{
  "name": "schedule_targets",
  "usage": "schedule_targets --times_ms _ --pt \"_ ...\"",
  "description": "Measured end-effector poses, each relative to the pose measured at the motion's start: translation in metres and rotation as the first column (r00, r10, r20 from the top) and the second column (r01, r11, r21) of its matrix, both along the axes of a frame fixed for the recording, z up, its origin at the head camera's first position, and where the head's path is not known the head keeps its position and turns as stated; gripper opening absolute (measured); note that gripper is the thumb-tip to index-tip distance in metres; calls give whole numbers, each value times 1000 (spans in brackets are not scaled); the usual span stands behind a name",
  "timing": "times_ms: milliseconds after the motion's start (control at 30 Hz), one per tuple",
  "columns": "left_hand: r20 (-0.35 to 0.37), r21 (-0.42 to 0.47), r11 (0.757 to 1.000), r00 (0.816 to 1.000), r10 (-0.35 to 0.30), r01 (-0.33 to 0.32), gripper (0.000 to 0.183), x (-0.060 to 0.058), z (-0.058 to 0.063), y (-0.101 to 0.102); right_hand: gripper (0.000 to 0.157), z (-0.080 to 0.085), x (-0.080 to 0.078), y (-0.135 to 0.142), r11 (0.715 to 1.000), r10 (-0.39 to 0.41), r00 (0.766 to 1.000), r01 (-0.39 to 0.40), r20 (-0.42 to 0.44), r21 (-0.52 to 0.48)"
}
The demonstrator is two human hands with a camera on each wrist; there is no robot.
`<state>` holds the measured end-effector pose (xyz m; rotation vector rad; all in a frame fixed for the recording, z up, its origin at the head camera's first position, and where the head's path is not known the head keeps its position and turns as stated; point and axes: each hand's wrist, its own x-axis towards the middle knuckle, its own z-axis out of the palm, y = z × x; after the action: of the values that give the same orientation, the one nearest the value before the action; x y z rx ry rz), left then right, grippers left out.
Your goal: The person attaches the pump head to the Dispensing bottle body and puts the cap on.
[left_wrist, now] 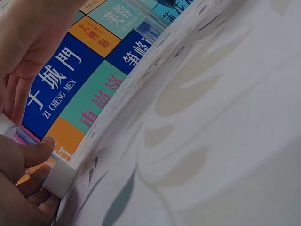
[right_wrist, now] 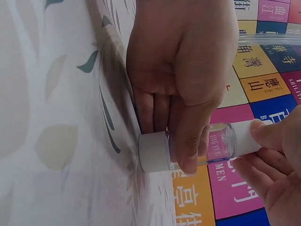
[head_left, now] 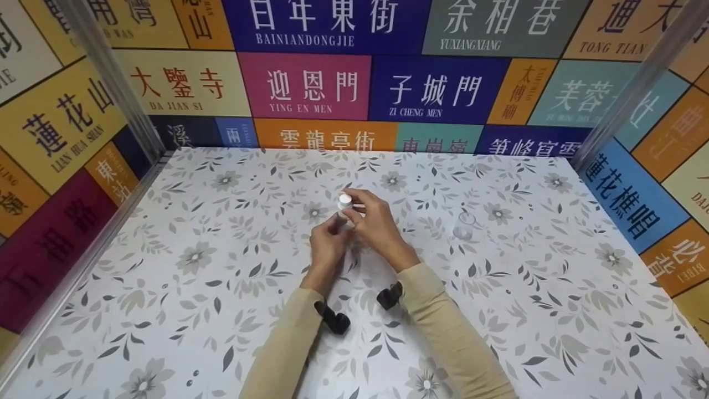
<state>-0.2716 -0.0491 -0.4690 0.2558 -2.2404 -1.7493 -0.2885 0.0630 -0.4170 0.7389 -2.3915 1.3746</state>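
A small clear bottle [right_wrist: 219,143] stands upright between both hands, its white base [right_wrist: 154,151] right at the tabletop. My left hand [head_left: 328,244] grips the bottle low down, thumb and fingers around the clear wall just above that base. Up top, my right hand [head_left: 378,219] pinches the white cap [head_left: 345,199] between thumb and fingers. In the right wrist view the cap sits in line with the bottle's neck. Fingers hide part of the bottle's body.
To the right of the hands, a transparent container [head_left: 466,226] stands on the table. White paper with grey flowers and leaves covers the tabletop [head_left: 221,310]. Panels with colourful place-name signs [head_left: 310,86] rise along the back and both sides.
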Motion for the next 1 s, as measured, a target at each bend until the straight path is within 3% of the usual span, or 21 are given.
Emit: schedule_targets --times_ms 233,467,633,1000 --pt "55 51 999 998 7 -10 42 -1 -1 1 37 -3 -1 -1 1000 -12 1000 12 -11 -19" --pt "14 30 1000 1000 9 -9 37 0 -1 1 34 -3 0 -2 1000 28 999 -28 -40 -4" --pt "-10 9 1000 1000 2 -2 34 0 0 0 35 -3 -1 -2 1000 13 999 -13 -30 -2" --pt "16 11 1000 1000 -8 8 42 -1 -1 0 36 -4 -2 -1 998 27 1000 -26 6 -57"
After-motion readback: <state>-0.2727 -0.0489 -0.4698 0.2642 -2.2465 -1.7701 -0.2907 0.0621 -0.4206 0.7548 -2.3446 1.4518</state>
